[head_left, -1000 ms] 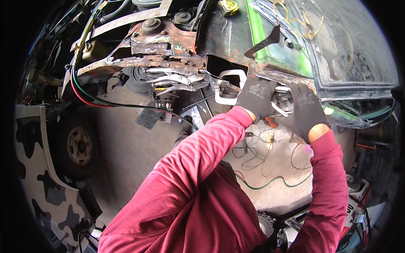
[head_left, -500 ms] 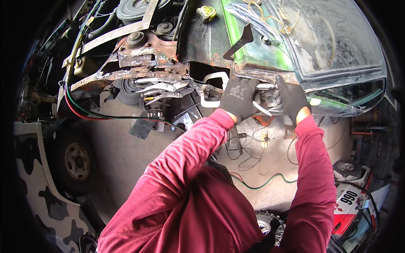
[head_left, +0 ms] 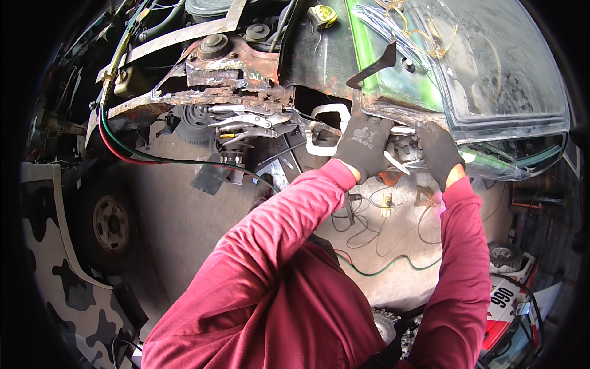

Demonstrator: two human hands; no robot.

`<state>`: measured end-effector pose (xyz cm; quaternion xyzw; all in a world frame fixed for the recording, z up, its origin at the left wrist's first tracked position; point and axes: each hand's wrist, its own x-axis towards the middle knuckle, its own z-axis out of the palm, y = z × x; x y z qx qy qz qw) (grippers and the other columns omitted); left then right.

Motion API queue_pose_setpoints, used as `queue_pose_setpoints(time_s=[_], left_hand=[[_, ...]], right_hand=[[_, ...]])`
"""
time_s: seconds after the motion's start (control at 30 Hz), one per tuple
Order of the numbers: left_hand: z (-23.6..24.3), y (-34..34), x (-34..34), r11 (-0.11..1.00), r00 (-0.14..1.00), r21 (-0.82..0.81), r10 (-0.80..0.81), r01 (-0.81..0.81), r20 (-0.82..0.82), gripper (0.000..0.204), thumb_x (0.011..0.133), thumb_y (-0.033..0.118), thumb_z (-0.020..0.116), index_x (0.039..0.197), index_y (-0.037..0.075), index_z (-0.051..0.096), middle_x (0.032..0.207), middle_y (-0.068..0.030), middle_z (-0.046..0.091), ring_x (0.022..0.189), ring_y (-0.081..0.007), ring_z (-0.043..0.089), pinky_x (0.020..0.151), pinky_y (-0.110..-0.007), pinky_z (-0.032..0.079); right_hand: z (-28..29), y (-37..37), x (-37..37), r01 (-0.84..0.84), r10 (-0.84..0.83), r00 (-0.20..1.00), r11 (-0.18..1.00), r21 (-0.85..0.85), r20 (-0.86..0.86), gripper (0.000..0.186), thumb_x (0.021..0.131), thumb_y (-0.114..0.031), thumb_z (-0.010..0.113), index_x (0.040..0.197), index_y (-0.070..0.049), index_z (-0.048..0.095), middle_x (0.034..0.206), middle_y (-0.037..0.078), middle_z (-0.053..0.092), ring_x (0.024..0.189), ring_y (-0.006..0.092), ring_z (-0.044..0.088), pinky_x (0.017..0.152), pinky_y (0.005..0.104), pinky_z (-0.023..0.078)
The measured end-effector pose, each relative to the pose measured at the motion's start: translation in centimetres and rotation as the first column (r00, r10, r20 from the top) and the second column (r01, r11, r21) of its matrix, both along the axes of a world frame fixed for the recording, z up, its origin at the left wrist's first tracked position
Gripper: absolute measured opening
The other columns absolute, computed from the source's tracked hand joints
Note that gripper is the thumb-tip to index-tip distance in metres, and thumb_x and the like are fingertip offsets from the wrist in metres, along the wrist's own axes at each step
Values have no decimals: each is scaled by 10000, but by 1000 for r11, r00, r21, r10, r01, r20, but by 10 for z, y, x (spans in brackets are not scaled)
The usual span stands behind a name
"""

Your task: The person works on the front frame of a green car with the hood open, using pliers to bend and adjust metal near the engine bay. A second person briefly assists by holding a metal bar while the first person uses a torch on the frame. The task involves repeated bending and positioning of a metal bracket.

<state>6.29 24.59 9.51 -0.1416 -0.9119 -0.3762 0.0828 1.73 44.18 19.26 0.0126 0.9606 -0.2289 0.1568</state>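
My gloved left hand (head_left: 365,144) is wrapped round the body of a pair of locking C-clamp pliers (head_left: 319,149). Their wide pale jaws point left, beside a rectangular opening in the rusty car body (head_left: 243,69). A release lever (head_left: 397,163) sticks out below my left hand, away from the handle. My right hand (head_left: 438,152), in a matching dark glove, is closed at the handle's right end, its fingertips by the adjusting screw (head_left: 404,130). Whether the jaws touch the metal is unclear. Several more locking pliers (head_left: 249,121) are clamped along the rusty edge to the left.
A tape measure (head_left: 322,16), a dark bent metal strip (head_left: 373,66) and a coil of wire (head_left: 393,34) lie near the windshield (head_left: 501,67). Red and green hoses (head_left: 178,161) hang across the left side. Cables (head_left: 362,224) trail over the floor. A loose wheel (head_left: 110,224) stands at left.
The car and pliers sit a little farther right in the picture, as the view has shifted. My right hand has tilted slightly; both hands stay on the pliers.
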Motion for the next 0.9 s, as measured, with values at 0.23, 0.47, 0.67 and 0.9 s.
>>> queue_pose_setpoints(time_s=[0.23,0.47,0.67,0.9], left_hand=[[-8,2,1,999,1000,-35,1,-1,-17,458,862,334,813,1219,70,702,1123,-201,762,1107,-424,657,1016,-513,489],[-12,6,-2,999,998,1,42,-42,-50,499,833,352,844,1242,89,731,1166,-179,776,1159,-421,655,1064,-505,485],[-5,7,-3,1000,996,-15,22,-20,81,490,813,388,867,1194,105,741,1103,-186,786,1142,-421,666,1054,-490,488],[-13,9,-5,999,998,0,53,-53,-18,392,855,354,820,1142,101,736,1033,-198,771,1052,-413,686,1011,-498,496]], right_hand=[[0,3,15,-154,158,970,987,38,-187,274,1070,-249,698,1168,7,683,1093,270,740,1010,464,707,890,483,549],[3,0,28,-143,148,933,989,41,-327,376,1004,-255,782,1264,-1,686,1234,217,715,1167,386,707,999,468,546],[12,-10,59,-317,397,877,902,294,-272,812,972,-422,810,1561,53,513,1502,293,572,1436,457,532,1237,490,410],[11,-5,18,134,-132,990,989,55,-47,689,1101,-610,559,1042,44,770,869,203,746,842,338,721,835,468,541]])
